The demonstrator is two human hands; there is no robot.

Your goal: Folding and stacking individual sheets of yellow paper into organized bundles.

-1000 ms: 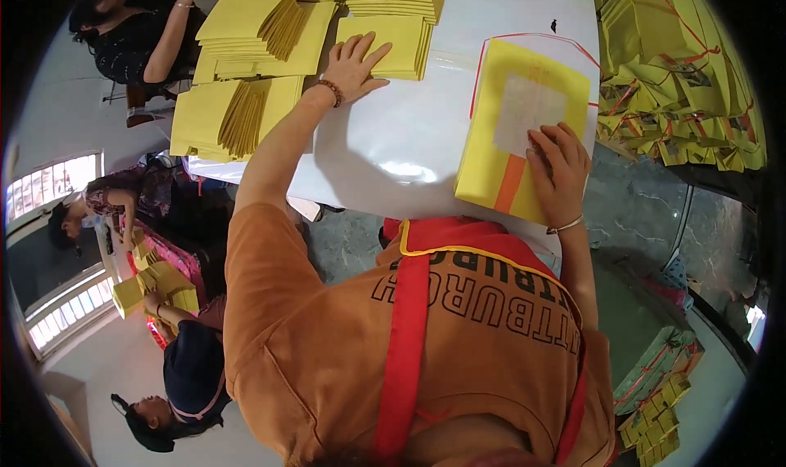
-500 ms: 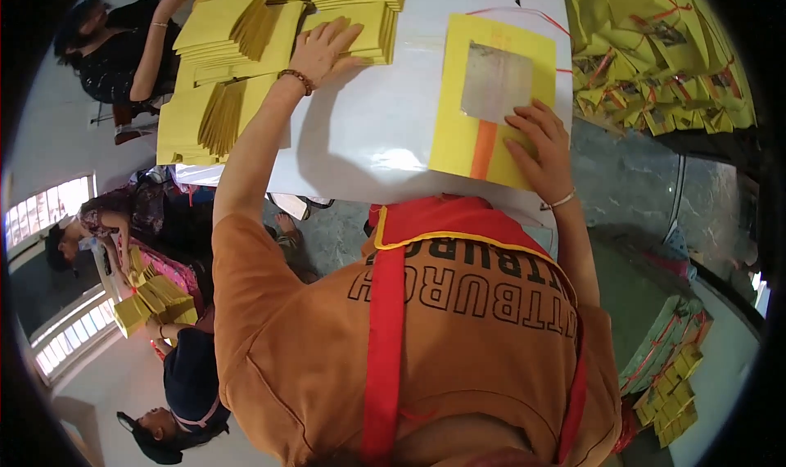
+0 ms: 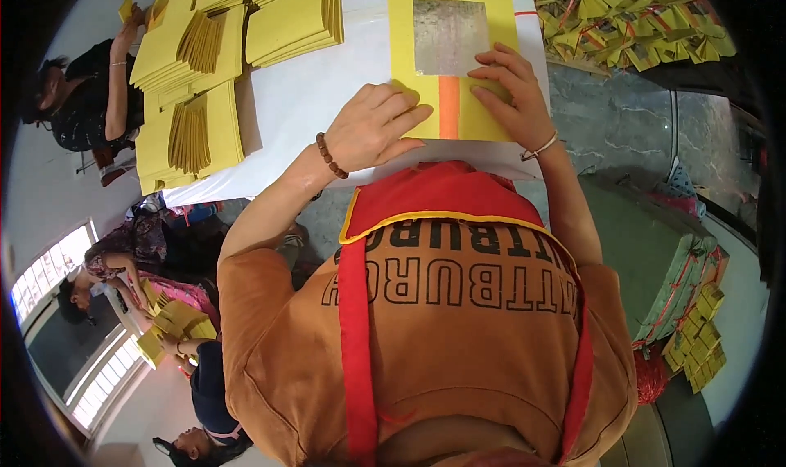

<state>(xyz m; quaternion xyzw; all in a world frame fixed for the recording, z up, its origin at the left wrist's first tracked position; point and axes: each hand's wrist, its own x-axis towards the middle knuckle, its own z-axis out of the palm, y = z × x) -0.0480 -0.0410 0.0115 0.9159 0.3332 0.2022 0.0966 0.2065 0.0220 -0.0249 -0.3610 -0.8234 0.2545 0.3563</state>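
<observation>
1. Far end of yellow paper (image 3: 402, 49) met the top edge of view; cldn't tell if any was cut off.
2. L hand (image 3: 381, 125) hid its near L corner; R hand (image 3: 512, 94) hid a bit of its R side.
3. Paper lay on the white table (image 3: 286, 99), by the near edge. Its long way ran straight out from the person, same as the orange strip (image 3: 449, 107).
4. L fingers bent over paper; cldn't tell if they gripped.
5. R fingers: spread, loose, on top.
</observation>
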